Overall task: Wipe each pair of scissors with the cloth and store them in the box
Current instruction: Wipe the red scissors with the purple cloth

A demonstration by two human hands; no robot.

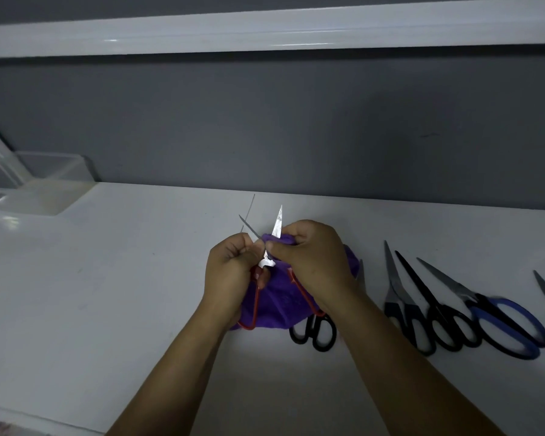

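Above the white desk (pixel 107 278), my left hand (pixel 230 265) grips the open red-handled scissors (pixel 277 225); my right hand (pixel 312 256) pinches the purple cloth (pixel 277 306) round one blade. Mid-wipe, I judge; next, close them for the far-left box (pixel 44 171).

On the table (pixel 123 278), at the middle: scissors (pixel 277 226) between left hand (pixel 230 269) and right hand (pixel 312 253), blades pointing away, over a cloth (pixel 280 303). Just right of the cloth, partly under the right wrist: another pair (pixel 311 324). Farther right: a row of more pairs (pixel 485 302), handles nearest. Far left, at the back: a box (pixel 44 171).
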